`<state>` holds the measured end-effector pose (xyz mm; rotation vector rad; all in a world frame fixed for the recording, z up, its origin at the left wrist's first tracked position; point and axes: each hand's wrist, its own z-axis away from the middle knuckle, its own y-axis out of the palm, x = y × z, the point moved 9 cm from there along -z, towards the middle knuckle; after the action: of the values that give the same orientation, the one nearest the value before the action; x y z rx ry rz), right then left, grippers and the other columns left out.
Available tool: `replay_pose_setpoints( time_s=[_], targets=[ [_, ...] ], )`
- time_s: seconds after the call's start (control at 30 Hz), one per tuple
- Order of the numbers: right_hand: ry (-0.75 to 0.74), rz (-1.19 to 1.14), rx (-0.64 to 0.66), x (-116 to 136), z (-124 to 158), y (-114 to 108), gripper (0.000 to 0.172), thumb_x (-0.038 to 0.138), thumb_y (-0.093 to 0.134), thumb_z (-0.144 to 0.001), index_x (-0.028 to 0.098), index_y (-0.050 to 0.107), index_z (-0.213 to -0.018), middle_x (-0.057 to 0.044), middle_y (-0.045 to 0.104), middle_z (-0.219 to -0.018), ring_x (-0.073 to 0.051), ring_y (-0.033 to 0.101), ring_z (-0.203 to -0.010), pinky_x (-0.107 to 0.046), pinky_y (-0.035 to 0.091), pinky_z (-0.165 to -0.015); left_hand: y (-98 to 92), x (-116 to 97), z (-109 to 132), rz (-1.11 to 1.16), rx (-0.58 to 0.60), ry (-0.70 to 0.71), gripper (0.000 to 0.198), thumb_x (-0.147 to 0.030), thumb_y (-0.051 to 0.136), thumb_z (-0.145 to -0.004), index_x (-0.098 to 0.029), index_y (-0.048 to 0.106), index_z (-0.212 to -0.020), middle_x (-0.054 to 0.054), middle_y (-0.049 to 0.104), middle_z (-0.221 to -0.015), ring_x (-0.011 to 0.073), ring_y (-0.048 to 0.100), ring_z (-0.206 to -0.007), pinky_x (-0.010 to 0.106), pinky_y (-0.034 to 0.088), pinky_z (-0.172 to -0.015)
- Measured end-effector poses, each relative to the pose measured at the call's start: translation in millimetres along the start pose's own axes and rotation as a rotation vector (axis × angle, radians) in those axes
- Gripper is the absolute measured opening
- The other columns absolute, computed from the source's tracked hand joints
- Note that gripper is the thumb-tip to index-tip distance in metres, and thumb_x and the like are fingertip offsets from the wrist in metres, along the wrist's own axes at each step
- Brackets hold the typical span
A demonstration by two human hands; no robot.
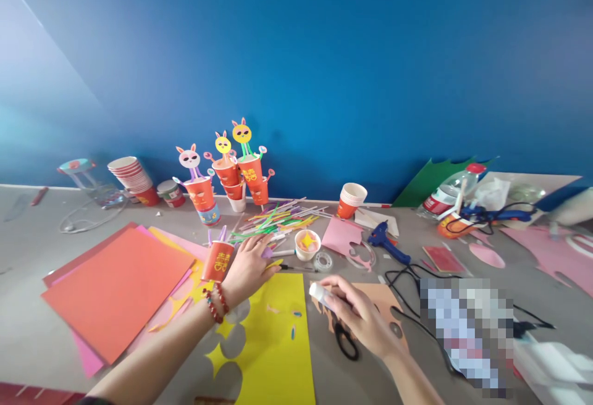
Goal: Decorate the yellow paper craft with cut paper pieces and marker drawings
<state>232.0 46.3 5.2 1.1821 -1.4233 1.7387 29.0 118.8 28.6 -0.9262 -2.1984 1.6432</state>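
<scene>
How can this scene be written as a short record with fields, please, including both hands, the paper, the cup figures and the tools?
Left hand: palm down beside a red cup; grip unclear
Right hand: holds a small white tube
Between the forearms: yellow sheet
Far left: stacked sheets, orange on top
Cup figures: three, with eared heads
Behind left hand: loose coloured straws
Tools: blue glue gun; black scissor handle near right hand

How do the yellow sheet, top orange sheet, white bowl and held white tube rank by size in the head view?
Yellow sheet and top orange sheet: too close to rank.
White bowl.
White tube, partly hidden by the right hand.
</scene>
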Motion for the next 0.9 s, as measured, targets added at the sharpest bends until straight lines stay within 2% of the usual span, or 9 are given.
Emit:
replay_pose_setpoints(
  time_s=[0.17,0.27,0.33,0.4,0.57,0.67,0.73,0.8,0.9],
  targets=[
    [0.049,-0.382,-0.041,-11,1,2,0.038,0.053,0.058,-0.095,0.021,0.063,-0.115,0.0,0.061,-0.076,-0.011,0.049,-0.055,-0.022,0.038,-0.049,-3.6,11,2,0.058,-0.042,-0.002,0.026,-0.038,0.059,-0.094,-0.019,0.075,-0.103,0.01,0.059,-0.135,0.0286,0.049,-0.126,0.047,0.047,-0.105],
    [0.04,-0.612,-0.1,-17,1,2,0.039,0.054,0.061,-0.093,0.021,0.063,-0.113,0.0,0.06,-0.074,-0.012,0.049,-0.055,-0.022,0.039,-0.048,-2.5,11,3,-0.012,-0.013,0.003,0.02,-0.034,0.062,-0.093,-0.02,0.076,-0.094,0.009,0.067,-0.123,0.0285,0.055,-0.12,0.05,0.045,-0.105],
    [0.027,-0.697,-0.122,-17,1,2,0.037,0.051,0.062,-0.093,0.021,0.063,-0.113,-0.002,0.063,-0.077,-0.013,0.051,-0.056,-0.024,0.042,-0.05,-7.1,2,5,-0.076,-0.021,0.059,0.016,-0.029,0.063,-0.093,-0.02,0.076,-0.089,0.009,0.068,-0.121,0.0293,0.057,-0.118,0.055,0.042,-0.107],
    [0.022,-0.731,-0.147,-17,3,2,0.036,0.05,0.064,-0.092,0.021,0.063,-0.114,-0.004,0.065,-0.082,-0.013,0.052,-0.057,-0.026,0.045,-0.051,-16.9,-14,10,-0.093,-0.069,0.148,0.016,-0.024,0.059,-0.095,-0.02,0.074,-0.094,0.011,0.068,-0.121,0.0284,0.059,-0.115,0.055,0.041,-0.107],
    [0.014,-0.711,-0.176,-14,7,5,0.035,0.046,0.072,-0.086,0.021,0.061,-0.11,-0.001,0.062,-0.081,-0.013,0.053,-0.056,-0.026,0.048,-0.051,-42.7,-47,27,-0.025,-0.201,0.328,0.02,-0.023,0.052,-0.099,-0.022,0.068,-0.11,0.007,0.072,-0.096,0.0206,0.067,-0.089,0.045,0.049,-0.098],
    [-0.015,-0.71,-0.171,-11,6,10,0.036,0.043,0.07,-0.088,0.022,0.057,-0.114,-0.001,0.063,-0.082,-0.012,0.055,-0.056,-0.025,0.048,-0.051,-50.4,-59,32,-0.003,-0.207,0.371,0.021,-0.025,0.053,-0.099,-0.02,0.066,-0.115,0.008,0.071,-0.093,0.0215,0.067,-0.086,0.04,0.053,-0.087],
    [-0.034,-0.674,-0.196,-10,6,12,0.041,0.045,0.066,-0.092,0.024,0.051,-0.124,-0.003,0.065,-0.085,-0.012,0.054,-0.052,-0.025,0.048,-0.049,-52.0,-62,32,0.092,-0.176,0.335,0.022,-0.026,0.051,-0.099,-0.019,0.067,-0.114,0.009,0.07,-0.093,0.0218,0.066,-0.085,0.037,0.054,-0.08],
    [-0.056,-0.604,-0.25,-8,9,10,0.045,0.045,0.064,-0.093,0.026,0.048,-0.13,-0.004,0.068,-0.09,-0.012,0.053,-0.05,-0.026,0.048,-0.047,-46.6,-58,29,0.304,-0.117,0.208,0.025,-0.03,0.049,-0.1,-0.019,0.069,-0.109,0.009,0.07,-0.095,0.0208,0.067,-0.086,0.034,0.055,-0.078],
    [-0.074,-0.469,-0.316,-3,15,7,0.039,0.044,0.065,-0.093,0.026,0.055,-0.125,-0.007,0.07,-0.096,-0.013,0.055,-0.052,-0.027,0.05,-0.049,-11.4,-47,29,0.759,0.058,-0.115,0.032,-0.042,0.052,-0.098,-0.017,0.071,-0.098,0.007,0.071,-0.088,0.0168,0.067,-0.076,0.026,0.054,-0.067]
  ],
)
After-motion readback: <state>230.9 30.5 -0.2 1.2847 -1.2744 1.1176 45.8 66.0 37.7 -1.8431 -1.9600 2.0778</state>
